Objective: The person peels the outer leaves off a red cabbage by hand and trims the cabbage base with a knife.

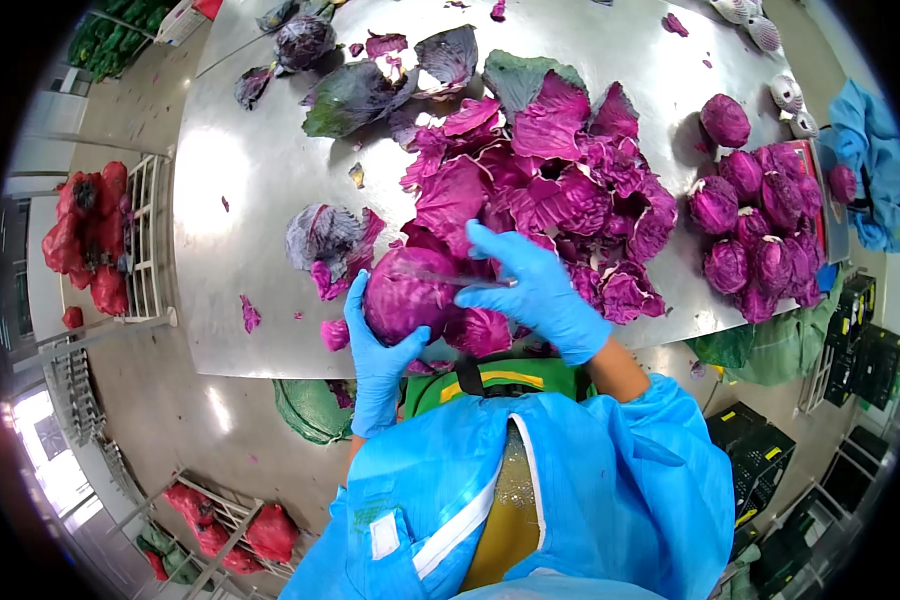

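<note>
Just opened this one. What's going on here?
Someone's gloved left hand steadies a purple cabbage, while the gloved right hand holds what looks like a knife, its blurred blade at or near the cabbage. Loose leaves lie heaped beyond it on the metal table; more heads sit grouped toward the right.

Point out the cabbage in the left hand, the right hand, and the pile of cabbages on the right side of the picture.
Held cabbage (404, 292): head view, middle of its purple side.
Right hand (546, 292): head view, back of the blue glove.
Cabbage pile (752, 229): head view, a head near its middle.
</note>
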Demonstrator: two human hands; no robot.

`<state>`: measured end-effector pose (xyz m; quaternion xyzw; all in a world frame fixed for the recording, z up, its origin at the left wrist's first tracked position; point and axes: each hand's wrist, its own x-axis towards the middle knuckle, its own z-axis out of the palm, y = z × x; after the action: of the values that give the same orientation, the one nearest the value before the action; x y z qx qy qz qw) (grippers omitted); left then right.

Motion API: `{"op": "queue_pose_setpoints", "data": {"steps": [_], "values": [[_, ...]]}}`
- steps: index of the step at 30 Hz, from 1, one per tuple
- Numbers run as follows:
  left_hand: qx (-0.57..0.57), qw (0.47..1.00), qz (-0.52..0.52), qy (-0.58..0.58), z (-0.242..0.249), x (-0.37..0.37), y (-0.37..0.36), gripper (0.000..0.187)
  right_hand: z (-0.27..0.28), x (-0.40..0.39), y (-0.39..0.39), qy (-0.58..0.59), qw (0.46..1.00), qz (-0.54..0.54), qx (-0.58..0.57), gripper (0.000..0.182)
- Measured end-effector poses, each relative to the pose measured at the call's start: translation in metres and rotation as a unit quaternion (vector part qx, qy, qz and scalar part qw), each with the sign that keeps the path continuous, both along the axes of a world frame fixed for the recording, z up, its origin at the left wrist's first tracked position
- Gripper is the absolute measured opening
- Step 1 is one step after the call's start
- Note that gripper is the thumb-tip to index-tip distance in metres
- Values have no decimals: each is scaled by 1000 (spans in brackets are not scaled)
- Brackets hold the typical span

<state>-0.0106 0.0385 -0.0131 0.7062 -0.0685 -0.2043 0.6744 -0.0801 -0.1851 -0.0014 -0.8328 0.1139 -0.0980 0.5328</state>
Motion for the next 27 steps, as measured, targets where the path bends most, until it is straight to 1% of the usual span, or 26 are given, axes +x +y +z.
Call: {"op": "queue_pose_setpoints", "data": {"steps": [1, 2, 4, 5, 6, 8, 11, 12, 13, 14, 17, 20, 22, 24, 25, 26, 27], "values": [[48, 994, -34, -91, -8, 1, 2, 106, 15, 8, 5, 56, 998, 15, 30, 81], [80, 983, -62, -156, -13, 3, 5, 107, 24, 15, 7, 111, 992, 32, 60, 81], [145, 941, -113, -283, -7, 6, 3, 109, 10, 27, 5, 38, 995, 96, -16, 79], [150, 942, -115, -277, -7, 6, 3, 109, 2, 31, 4, -1, 990, 129, -53, 78], [144, 947, -113, -265, -8, 6, 5, 109, 4, 30, 8, 4, 984, 170, -42, 78], [131, 956, -111, -239, -11, 7, 6, 108, 15, 27, 13, 53, 983, 164, -62, 75], [192, 926, -149, -289, 3, 8, 4, 107, 4, 25, 14, 24, 988, 154, -21, 68], [215, 911, -162, -312, 8, 9, 2, 107, 5, 26, 16, 29, 990, 139, 18, 65], [231, 918, -183, -266, 14, 7, 1, 107, 8, 28, 20, 35, 990, 125, 57, 63], [239, 914, -186, -270, 15, 7, 1, 109, 10, 28, 22, 40, 988, 111, 96, 61], [266, 899, -195, -287, 23, 10, -2, 116, 4, 26, 27, 56, 989, 135, 31, 52], [312, 883, -196, -292, 23, 13, -2, 118, -6, 23, 31, 23, 991, 119, 64, 44], [273, 903, -187, -274, 20, 16, 0, 118, 8, 21, 24, 116, 960, 82, 243, 40], [230, 923, -170, -259, 2, 19, 10, 118, 26, 16, 10, 196, 912, 37, 359, 36], [199, 932, -147, -267, -5, 22, 14, 117, 25, 10, 0, 190, 903, 18, 384, 34], [156, 954, -122, -225, -9, 22, 16, 117, 24, 2, -11, 185, 894, -1, 408, 32], [113, 972, -96, -183, -11, 23, 18, 117, 22, -8, -24, 186, 886, -43, 423, 33]]}}
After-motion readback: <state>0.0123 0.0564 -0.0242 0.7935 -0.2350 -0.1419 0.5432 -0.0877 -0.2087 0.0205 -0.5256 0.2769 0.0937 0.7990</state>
